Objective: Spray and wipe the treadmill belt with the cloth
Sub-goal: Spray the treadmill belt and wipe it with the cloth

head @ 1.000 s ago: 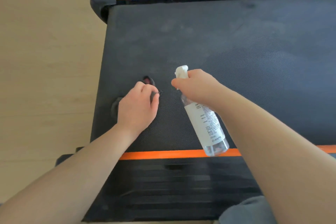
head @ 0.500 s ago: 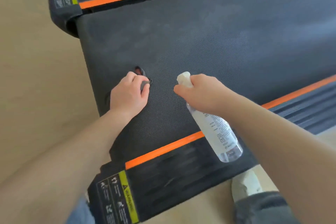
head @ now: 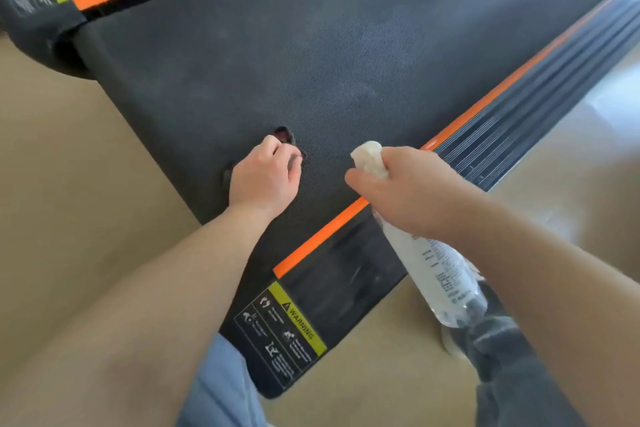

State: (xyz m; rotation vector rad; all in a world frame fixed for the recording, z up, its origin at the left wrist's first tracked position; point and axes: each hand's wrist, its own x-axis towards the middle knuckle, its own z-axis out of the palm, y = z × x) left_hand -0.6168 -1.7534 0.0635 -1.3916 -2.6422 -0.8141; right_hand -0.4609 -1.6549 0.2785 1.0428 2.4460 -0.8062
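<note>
Left hand (head: 265, 180) curled over a dark cloth (head: 284, 134) pressed flat on the treadmill belt (head: 346, 55), right hand (head: 412, 194) gripping a clear spray bottle (head: 440, 274) just beside it, nozzle (head: 369, 154) over the belt, bottle print too blurred to read, yellow-edged sticker (head: 289, 329) on the near side rail (head: 346, 274) marked "WARNING".
</note>
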